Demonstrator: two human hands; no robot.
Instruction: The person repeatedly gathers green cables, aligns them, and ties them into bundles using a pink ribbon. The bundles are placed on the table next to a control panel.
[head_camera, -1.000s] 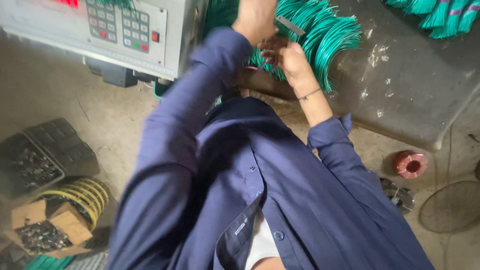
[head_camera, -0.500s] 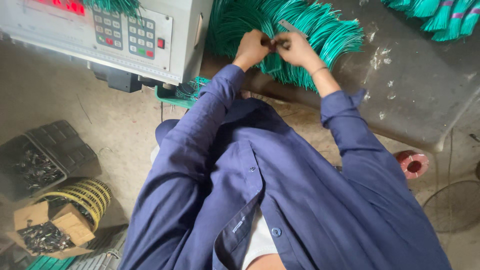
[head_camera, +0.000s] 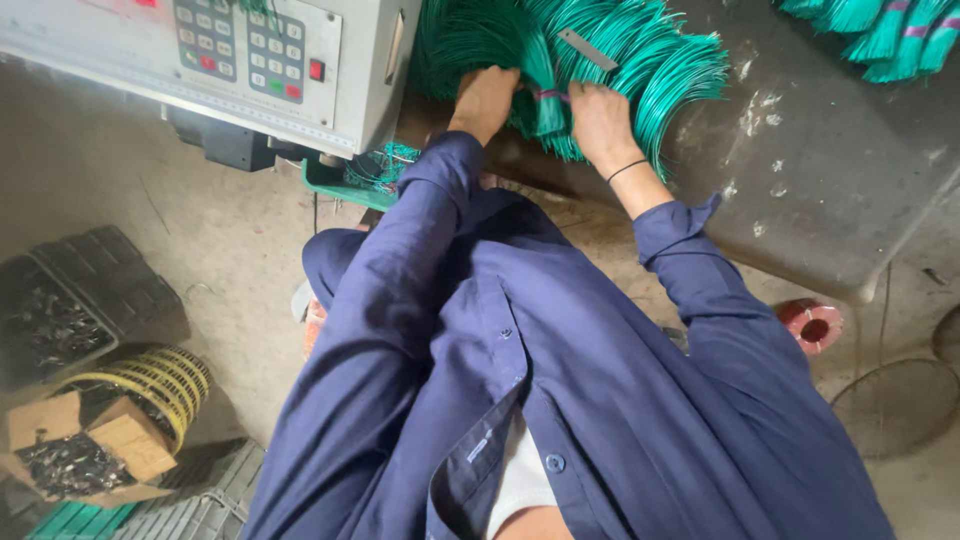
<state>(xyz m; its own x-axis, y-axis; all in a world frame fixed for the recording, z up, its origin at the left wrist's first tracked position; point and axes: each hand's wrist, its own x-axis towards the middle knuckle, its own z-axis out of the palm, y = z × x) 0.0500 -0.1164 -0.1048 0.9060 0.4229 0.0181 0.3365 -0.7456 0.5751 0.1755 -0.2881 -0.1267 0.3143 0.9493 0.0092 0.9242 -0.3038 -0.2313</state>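
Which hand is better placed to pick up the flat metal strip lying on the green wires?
Probably the right hand: it grips the green wires just below the metal strip. The left hand is farther away, near the grey machine.

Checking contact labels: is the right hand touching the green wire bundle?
Touching. The head view shows the right hand pressed into the green wire bundle, fingers at its purple tie, no gap. The left hand grips the same bundle.
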